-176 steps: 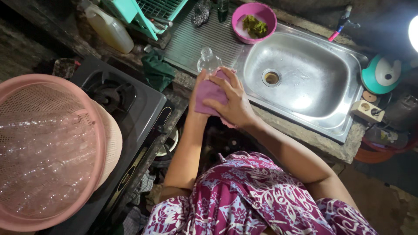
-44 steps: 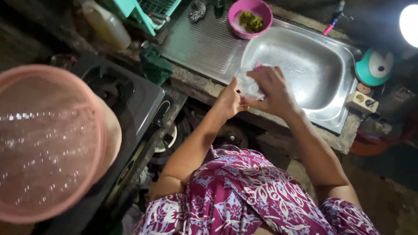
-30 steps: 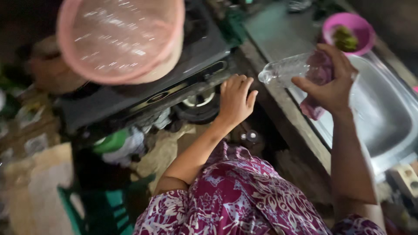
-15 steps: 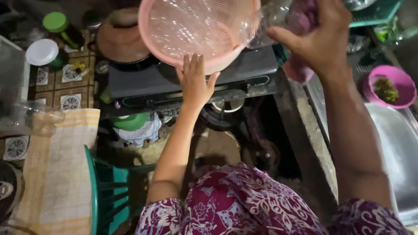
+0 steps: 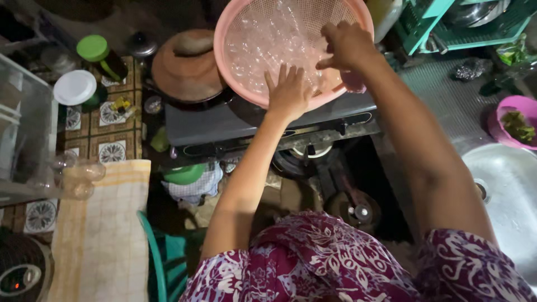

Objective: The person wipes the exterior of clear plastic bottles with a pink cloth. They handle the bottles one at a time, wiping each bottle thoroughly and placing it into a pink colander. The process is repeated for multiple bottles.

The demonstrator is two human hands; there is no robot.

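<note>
Two hands were at the pink basket (image 5: 263,50), which sat on the grey stove (image 5: 224,120). The left hand (image 5: 288,92) lay flat and open, fingers spread, on the basket's near rim. The right hand (image 5: 347,45) reached over the far side of that rim, fingers curled around something pale; a pinkish cloth (image 5: 353,81) showed just under its wrist. Whether it gripped a glass or only the mesh, I cannot tell — glare and clear shapes inside the basket blurred it.

Judging from this, the main risk was the basket tipping: it overhung the stove's near edge beside the left hand, and weight pressed on that rim could lever it toward the dark gap below. Wet fingers might also let a clear item slip onto the hard stove top.

Room was tight. Just left of the left hand sat a brown lid (image 5: 187,70) touching or nearly touching the basket. Further left stood a green-capped jar (image 5: 98,53) and a white lid (image 5: 74,86) on patterned tiles. Right of the right hand, a green rack (image 5: 442,25) crowded the corner, with a ridged drainboard (image 5: 442,95) below it, then a purple bowl (image 5: 512,120) and the sink (image 5: 503,190). The freest path for either arm lay straight back toward the body.
</note>
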